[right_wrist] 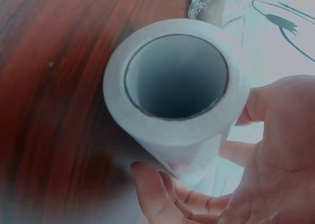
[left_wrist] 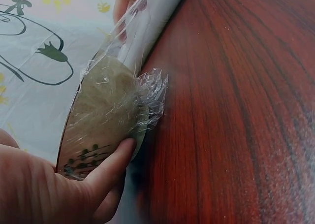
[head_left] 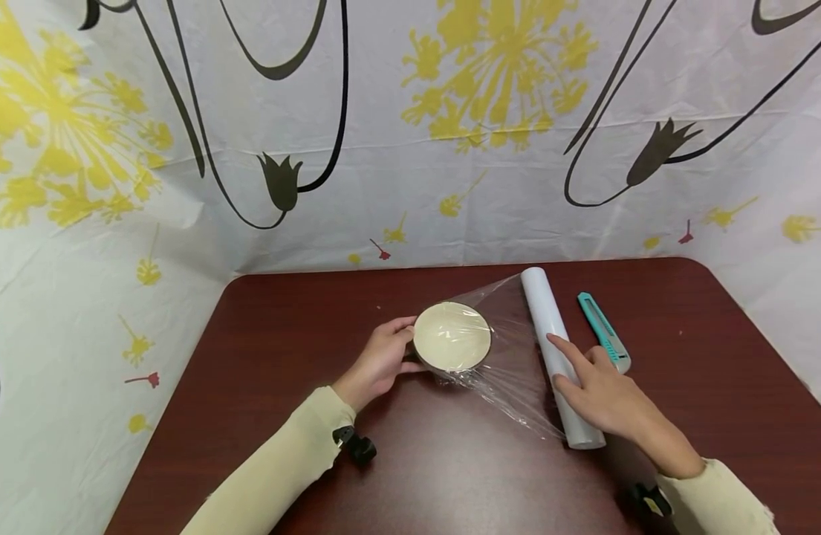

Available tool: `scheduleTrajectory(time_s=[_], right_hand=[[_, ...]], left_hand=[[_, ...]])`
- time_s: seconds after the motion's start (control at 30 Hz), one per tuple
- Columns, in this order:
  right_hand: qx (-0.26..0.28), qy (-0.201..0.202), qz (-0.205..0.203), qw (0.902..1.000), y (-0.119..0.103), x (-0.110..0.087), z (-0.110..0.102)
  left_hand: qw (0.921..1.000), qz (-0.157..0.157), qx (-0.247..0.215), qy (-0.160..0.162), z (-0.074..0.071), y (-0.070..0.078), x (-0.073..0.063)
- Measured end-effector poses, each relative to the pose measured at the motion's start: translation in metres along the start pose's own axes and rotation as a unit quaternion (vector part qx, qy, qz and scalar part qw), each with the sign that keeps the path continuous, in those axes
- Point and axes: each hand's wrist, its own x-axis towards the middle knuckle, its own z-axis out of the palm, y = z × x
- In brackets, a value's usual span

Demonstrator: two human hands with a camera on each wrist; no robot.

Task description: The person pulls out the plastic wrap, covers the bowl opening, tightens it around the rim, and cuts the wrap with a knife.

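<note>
My left hand (head_left: 380, 362) grips the left side of a cream bowl (head_left: 452, 338) with a dark rim. In the left wrist view, the bowl (left_wrist: 96, 120) shows a dark green pattern on its outside, and the thumb presses on that side. Clear plastic wrap (head_left: 517, 364) stretches over the bowl's mouth and runs to a white roll (head_left: 550, 316) on its right; crumpled wrap (left_wrist: 152, 93) bunches at the bowl's side. My right hand (head_left: 607, 397) rests on the roll with thumb and index finger extended over it. In the right wrist view, its other fingers (right_wrist: 152, 189) lie beside the roll's hollow end.
A teal utility knife (head_left: 604, 331) lies just right of the roll. Everything stands on a dark red-brown table (head_left: 303, 319). A white cloth with yellow flowers (head_left: 383, 148) hangs behind the table and along its sides. Both wrists carry small black cameras.
</note>
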Motion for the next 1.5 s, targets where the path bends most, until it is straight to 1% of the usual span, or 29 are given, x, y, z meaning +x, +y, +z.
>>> scheduleTrajectory(time_s=[0.47, 0.6, 0.7, 0.87, 1.07, 1.2, 1.3, 1.5], right_hand=[[0.003, -0.002, -0.011, 0.9999, 0.000, 0.005, -0.005], [-0.001, 0.008, -0.019, 0.9998, 0.002, 0.008, -0.009], [-0.010, 0.025, -0.018, 0.9995, 0.006, 0.011, -0.014], [-0.005, 0.062, -0.003, 0.9981, 0.022, 0.020, -0.029], [-0.008, 0.091, 0.027, 0.9954, 0.052, 0.030, -0.044], [-0.015, 0.089, 0.053, 0.9945, 0.069, 0.036, -0.049], [-0.014, 0.077, 0.070, 0.9945, 0.078, 0.040, -0.051], [-0.014, 0.061, 0.077, 0.9951, 0.084, 0.044, -0.050]], left_hand=[[1.0000, 0.001, -0.002, -0.006, 0.000, -0.001, 0.000], [1.0000, 0.002, -0.001, -0.006, -0.001, -0.001, 0.000], [1.0000, 0.003, -0.001, -0.004, -0.001, -0.001, 0.000], [1.0000, 0.002, -0.001, -0.002, -0.001, 0.001, -0.001], [1.0000, 0.008, -0.001, -0.002, -0.001, 0.000, -0.001], [0.9999, 0.012, -0.003, -0.002, -0.001, 0.000, -0.001], [0.9998, 0.016, -0.008, -0.004, -0.001, -0.001, 0.000], [0.9998, 0.019, -0.009, -0.006, -0.002, -0.003, 0.001]])
